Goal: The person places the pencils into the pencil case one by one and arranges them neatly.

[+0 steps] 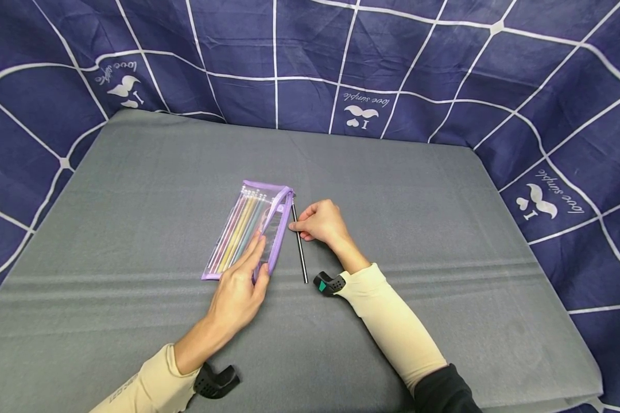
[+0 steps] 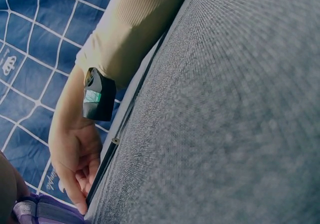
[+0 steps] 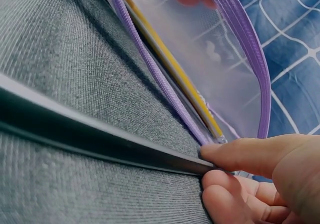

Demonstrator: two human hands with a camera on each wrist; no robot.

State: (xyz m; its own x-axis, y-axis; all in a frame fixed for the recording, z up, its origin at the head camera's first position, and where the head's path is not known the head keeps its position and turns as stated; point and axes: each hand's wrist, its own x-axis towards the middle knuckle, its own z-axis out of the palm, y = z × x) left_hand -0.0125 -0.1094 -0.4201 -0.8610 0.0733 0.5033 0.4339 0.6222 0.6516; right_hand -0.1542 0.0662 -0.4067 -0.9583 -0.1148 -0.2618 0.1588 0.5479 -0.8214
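Observation:
A clear pencil pouch (image 1: 276, 246) with purple edging lies tilted on the grey surface, its right side gaping. Inside are several slim pencils (image 1: 237, 226) in pink, gold, silver and blue, with clear bead-like tops. My left hand (image 1: 237, 298) holds the pouch by its opening, fingers stretched over the clear film and thumb by the purple edge. Just right of the pouch, my right hand (image 1: 320, 221) pinches a slim black pencil (image 1: 302, 261) near its far end between thumb and fingers. In the right wrist view, the thumb (image 3: 245, 154) is close to the pouch's lower purple edge.
The grey padded table (image 1: 392, 189) extends on all sides of the pouch. A navy cloth (image 1: 310, 46) with white grid lines hangs behind and at both sides. Black wrist devices (image 1: 328, 283) sit at both sleeve cuffs.

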